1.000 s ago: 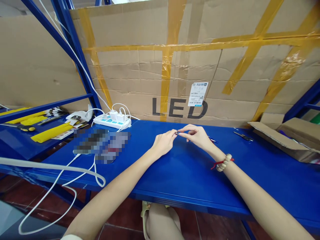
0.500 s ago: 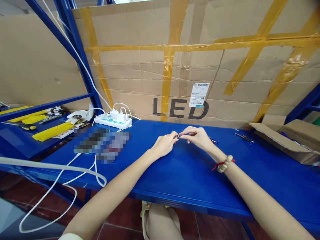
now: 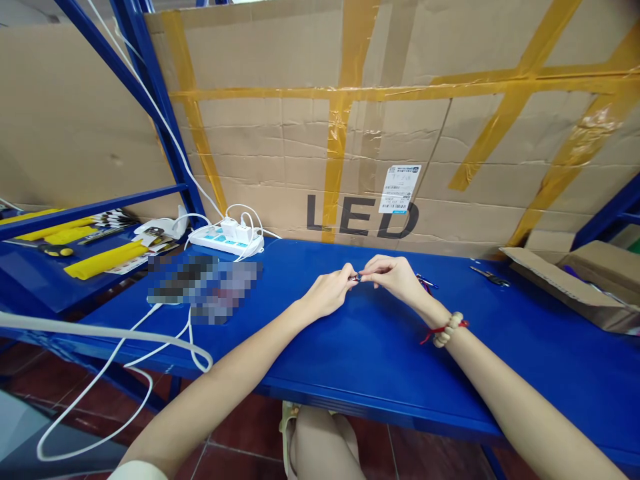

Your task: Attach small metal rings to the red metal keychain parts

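Above the blue table (image 3: 380,353), my two hands meet at a small, dark, shiny piece (image 3: 355,277) that is too small to name. My left hand (image 3: 330,291) is closed, pinching it between thumb and fingers. My right hand (image 3: 393,277) is closed too, with thumb and index fingertips pressed together at the piece's right end. Partly hidden behind the right wrist lie thin pen-like items (image 3: 427,283) in blue and red. A beaded bracelet (image 3: 449,329) with red cord circles that wrist.
A white power strip (image 3: 225,240) with chargers stands at the back left, by two blurred-out flat objects (image 3: 227,293). White cables (image 3: 125,340) hang over the front edge. Keys or a small tool (image 3: 490,275) and an open cardboard box (image 3: 575,283) sit right. Large cardboard (image 3: 280,153) walls the back.
My fingertips have shifted slightly around the small piece, and my right fingers have closed nearer to it. More of the pen-like items shows beside the right wrist.
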Demonstrator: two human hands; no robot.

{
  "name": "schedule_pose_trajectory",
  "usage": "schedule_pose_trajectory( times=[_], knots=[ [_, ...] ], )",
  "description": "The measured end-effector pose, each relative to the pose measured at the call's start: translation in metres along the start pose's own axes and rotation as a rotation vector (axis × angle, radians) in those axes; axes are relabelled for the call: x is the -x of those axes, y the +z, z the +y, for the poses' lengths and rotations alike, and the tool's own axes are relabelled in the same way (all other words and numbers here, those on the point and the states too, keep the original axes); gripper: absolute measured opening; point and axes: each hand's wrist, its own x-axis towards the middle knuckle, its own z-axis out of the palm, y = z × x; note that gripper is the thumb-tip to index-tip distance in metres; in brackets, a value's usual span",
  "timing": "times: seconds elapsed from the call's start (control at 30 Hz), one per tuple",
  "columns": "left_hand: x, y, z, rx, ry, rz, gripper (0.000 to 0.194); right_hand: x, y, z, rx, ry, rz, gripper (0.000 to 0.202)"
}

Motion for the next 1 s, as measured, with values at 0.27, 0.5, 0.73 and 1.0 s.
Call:
schedule_pose_trajectory(
  times=[0.27, 0.5, 0.73, 1.0],
  knots=[
    [0.000, 0.002, 0.002, -0.047, -0.025, 0.061, 0.003, 0.000, -0.001, 0.000, 0.185, -0.046, 0.025, 0.032],
    [-0.001, 0.002, 0.002, -0.087, -0.017, 0.084, 0.004, 0.000, -0.004, 0.007, 0.309, 0.034, 0.003, 0.030],
    [-0.001, 0.001, -0.003, -0.162, 0.022, 0.085, 0.010, 0.001, -0.001, -0.002, 0.222, 0.231, -0.035, 0.036],
    [-0.005, 0.001, -0.007, -0.062, 0.094, 0.180, 0.020, 0.003, -0.001, -0.008, 0.036, 0.362, -0.074, 0.041]
  ],
)
